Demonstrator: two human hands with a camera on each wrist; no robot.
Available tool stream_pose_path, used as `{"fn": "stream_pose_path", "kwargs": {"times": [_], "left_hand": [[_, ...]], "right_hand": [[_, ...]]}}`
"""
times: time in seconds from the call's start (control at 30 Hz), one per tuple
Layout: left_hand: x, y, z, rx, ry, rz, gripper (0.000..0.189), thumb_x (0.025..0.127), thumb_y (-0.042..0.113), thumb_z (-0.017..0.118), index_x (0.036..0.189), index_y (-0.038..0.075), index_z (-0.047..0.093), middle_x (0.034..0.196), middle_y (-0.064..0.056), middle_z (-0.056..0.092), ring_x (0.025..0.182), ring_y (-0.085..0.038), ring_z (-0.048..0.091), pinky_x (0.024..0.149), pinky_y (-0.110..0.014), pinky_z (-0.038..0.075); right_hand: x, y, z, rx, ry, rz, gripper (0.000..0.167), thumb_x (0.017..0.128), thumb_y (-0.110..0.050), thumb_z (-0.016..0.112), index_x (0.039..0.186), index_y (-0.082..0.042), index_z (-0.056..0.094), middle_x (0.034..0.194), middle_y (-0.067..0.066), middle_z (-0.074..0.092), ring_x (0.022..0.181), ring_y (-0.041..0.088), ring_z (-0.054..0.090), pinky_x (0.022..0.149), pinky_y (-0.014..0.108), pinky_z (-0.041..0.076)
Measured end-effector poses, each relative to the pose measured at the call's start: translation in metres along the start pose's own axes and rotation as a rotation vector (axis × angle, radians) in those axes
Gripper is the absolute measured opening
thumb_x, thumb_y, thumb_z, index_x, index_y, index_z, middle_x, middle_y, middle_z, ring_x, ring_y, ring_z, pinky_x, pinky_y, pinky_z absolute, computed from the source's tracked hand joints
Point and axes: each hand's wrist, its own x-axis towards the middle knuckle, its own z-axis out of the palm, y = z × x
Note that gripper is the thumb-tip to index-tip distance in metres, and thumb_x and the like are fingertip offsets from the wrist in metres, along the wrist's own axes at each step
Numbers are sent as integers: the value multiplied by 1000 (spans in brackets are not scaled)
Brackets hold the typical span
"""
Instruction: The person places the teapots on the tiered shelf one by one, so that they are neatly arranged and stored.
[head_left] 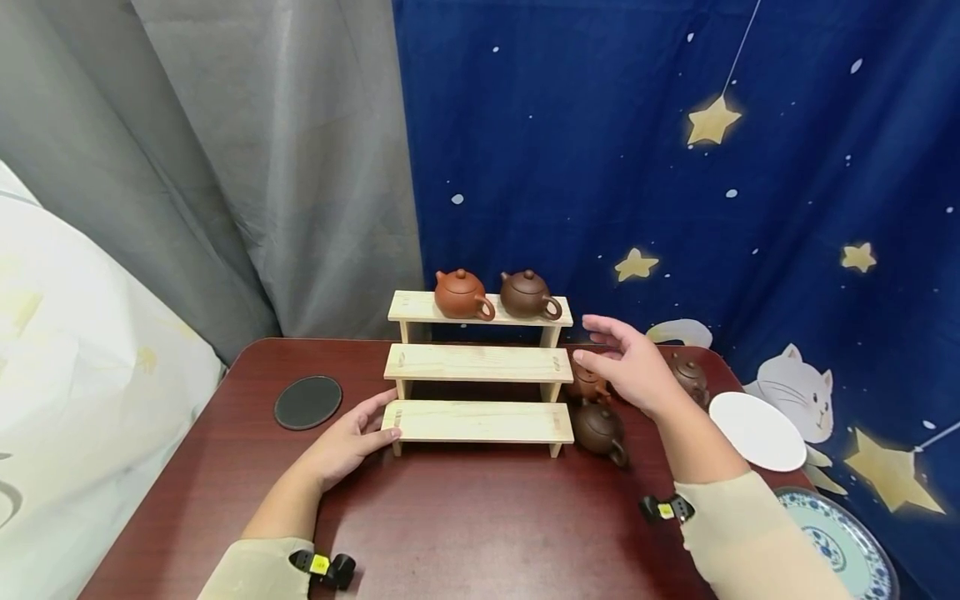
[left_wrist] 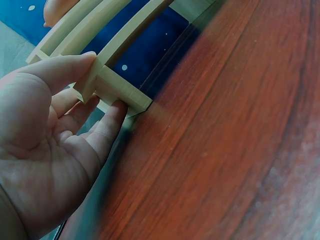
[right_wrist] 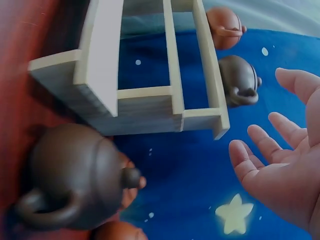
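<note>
A three-step wooden display shelf [head_left: 477,363] stands on the table. An orange-red clay teapot [head_left: 460,294] and a dark brown teapot [head_left: 527,295] sit side by side on its top step. My left hand [head_left: 347,442] holds the left end of the lowest step, thumb on the board and fingers against the side and leg [left_wrist: 117,90]. To the right of the shelf, my right hand [head_left: 633,367] hovers with parted fingers, holding nothing. Below it on the table are another dark brown teapot [head_left: 600,430] and a reddish teapot [head_left: 587,383], partly hidden by the hand.
A brown teapot [head_left: 688,377] stands at the far right, behind my right forearm. Near it lie a white oval dish [head_left: 757,432] and a blue-patterned plate [head_left: 873,533] by the table's right edge. A round black mat [head_left: 307,402] lies left of the shelf. Curtains hang behind.
</note>
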Motion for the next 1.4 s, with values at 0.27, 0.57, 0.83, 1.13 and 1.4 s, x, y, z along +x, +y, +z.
{"fn": "stream_pose_path", "kwargs": {"times": [0.27,0.57,0.83,1.13,1.4], "left_hand": [[0,-1,-1,0,8,-12,83,102,25,76,170,17,29,166,-17,46,148,-29,53,100,-17,52],[1,0,0,2,0,0,82,102,27,76,169,18,30,166,-18,47,148,-33,53,100,-17,52],[1,-2,-1,5,0,-16,84,101,28,77,170,19,30,168,-16,45,151,-32,51,101,-17,52],[-1,-2,0,-2,1,-17,82,101,26,76,169,19,30,165,-17,48,147,-30,54,100,-17,52],[0,0,1,-1,0,-11,81,102,24,76,169,19,31,163,-19,50,144,-29,57,100,-18,53]], "right_hand": [[-31,28,5,-45,30,-17,62,100,-32,78,155,-12,56,151,18,62,127,37,67,93,18,55],[-49,59,14,-44,32,3,60,100,-30,79,153,-10,57,150,22,62,138,42,59,97,22,56],[-57,76,18,-35,62,58,59,99,-28,79,150,-5,59,146,20,66,133,37,63,95,16,54],[-58,90,20,-38,31,70,59,96,-29,83,147,-5,62,146,20,66,128,35,68,94,17,54],[-59,103,20,-31,-31,134,65,94,-29,84,149,-5,60,149,18,65,133,33,64,96,20,51]]}}
